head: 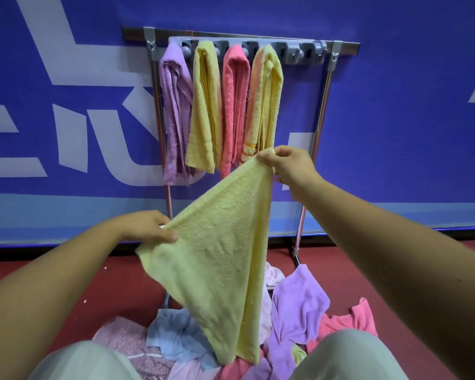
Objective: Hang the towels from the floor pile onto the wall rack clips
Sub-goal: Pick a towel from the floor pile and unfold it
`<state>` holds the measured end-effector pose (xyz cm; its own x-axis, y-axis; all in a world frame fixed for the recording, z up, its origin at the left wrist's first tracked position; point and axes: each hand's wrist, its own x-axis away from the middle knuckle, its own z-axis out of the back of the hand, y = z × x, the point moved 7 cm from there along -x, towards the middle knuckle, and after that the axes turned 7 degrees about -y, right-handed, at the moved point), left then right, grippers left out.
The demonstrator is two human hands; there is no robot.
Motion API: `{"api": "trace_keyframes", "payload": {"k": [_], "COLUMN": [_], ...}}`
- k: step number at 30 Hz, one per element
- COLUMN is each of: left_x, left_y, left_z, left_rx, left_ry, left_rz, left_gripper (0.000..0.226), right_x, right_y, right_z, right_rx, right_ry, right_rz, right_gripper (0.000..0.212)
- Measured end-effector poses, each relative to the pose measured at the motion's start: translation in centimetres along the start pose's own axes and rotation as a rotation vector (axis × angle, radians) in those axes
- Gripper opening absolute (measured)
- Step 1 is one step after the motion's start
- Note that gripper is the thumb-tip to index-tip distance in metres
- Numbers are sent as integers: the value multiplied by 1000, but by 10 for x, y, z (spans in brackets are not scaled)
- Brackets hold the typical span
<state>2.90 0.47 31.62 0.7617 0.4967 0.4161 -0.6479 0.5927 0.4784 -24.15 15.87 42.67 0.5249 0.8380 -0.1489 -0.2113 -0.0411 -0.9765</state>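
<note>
A pale yellow towel (220,256) is stretched on a slant between the two hands, lifted off the floor in front of the rack (325,105). The right hand (291,165) is the higher one. Its thumb and fingers are curled and pinch the towel's top corner, just below the hems of the towels already hung. The left hand (148,226) sits lower and to the left, fingers curled over the towel's edge with the thumb pressed on the cloth. From these two grips the towel drops in a long triangle, and its bottom point hangs down to the floor pile (299,305) between the person's knees.

The pile is a loose heap of purple, pink, blue and patterned towels on the red floor (93,283) — at the foot of the rack, close to where the floor meets the blue wall (395,105).

Four towels hang side by side from the grey clip bar (294,50) at the top of the rack — a purple towel (176,105), a yellow one (205,105), a pink one (235,105) and a yellow-orange one (263,100). More grey clips show at the bar's right end, beyond the last towel.
</note>
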Motion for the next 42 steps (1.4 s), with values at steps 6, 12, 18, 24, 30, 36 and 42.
{"api": "trace_keyframes", "payload": {"k": [6,12,18,24,30,36,42], "left_x": [12,17,17,21,22,21,13], "left_y": [28,91,123,130,128,118,77], "left_z": [25,34,27,45,48,51,48], "left_rx": [195,629,577,475,424,327,33], "left_ry": [276,194,58,327,359,346,235], "left_rz": [-127,-426,-517,-429,-403,-398,-293], "left_gripper": [22,20,44,21,30,25,44], "right_x": [1,-1,10,23,34,31,20], "right_y": [14,19,2,-13,-22,-21,-18], "right_z": [12,1,-36,-56,-77,-74,-46], "right_rx": [181,277,172,269,669,679,425], "right_ry": [93,53,-192,-326,-398,-401,-285], "right_rz": [11,5,123,163,285,269,195], "right_gripper": [25,23,11,16,28,18,23]}}
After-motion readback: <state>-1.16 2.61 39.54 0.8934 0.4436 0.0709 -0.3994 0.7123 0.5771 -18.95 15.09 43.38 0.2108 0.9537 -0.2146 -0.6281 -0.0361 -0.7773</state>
